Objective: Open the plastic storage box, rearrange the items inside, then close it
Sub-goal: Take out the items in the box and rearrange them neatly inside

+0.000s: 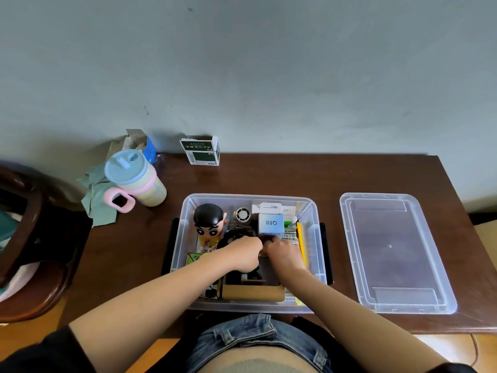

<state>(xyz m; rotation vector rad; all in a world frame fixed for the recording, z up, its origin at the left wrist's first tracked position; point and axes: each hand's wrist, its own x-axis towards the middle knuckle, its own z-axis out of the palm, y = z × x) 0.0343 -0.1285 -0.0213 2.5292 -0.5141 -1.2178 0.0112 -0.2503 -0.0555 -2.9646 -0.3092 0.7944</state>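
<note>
Storage box open, crowded. Both hands' fingers curl on a small dark item; grip detail unclear. Risk: toppling figurine.

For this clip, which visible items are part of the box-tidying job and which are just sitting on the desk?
Part of the job:
storage box
lid, off, right of the box
cartoon figurine
Q88 carton
yellow pencil
left hand and right hand, both inside the box

Lying about:
lidded cup
green cloth
green-and-white carton
</note>
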